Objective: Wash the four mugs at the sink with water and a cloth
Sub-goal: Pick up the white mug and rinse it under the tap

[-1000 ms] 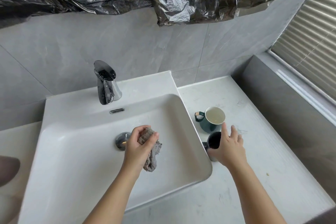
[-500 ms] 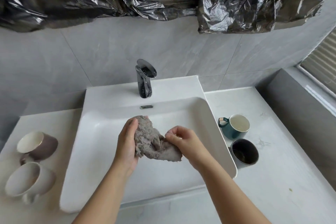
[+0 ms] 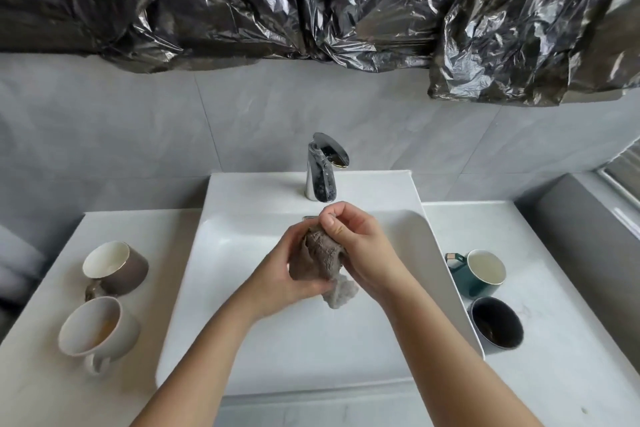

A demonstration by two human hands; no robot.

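Both my hands hold a wet grey-brown cloth [image 3: 317,258] over the white sink [image 3: 249,350]. My left hand [image 3: 287,270] cups it from the left and below. My right hand [image 3: 353,243] pinches its upper end, fingers curled. A loose tail of the cloth hangs below. On the counter left of the sink lie a brown mug [image 3: 119,267] and a cream mug [image 3: 97,331], both tipped on their sides. Right of the sink stand a green mug [image 3: 479,272] and a black mug [image 3: 497,322], upright.
A chrome tap [image 3: 322,172] stands at the back of the sink; no water runs from it. Black plastic sheeting [image 3: 311,0] hangs along the grey tiled wall above. A grey ledge [image 3: 581,236] and a window blind border the counter [image 3: 554,374] on the right.
My right hand left the black mug and joined the left hand on the cloth. Both hands lifted the cloth toward the tap. The view swung left, bringing the two left mugs into sight.
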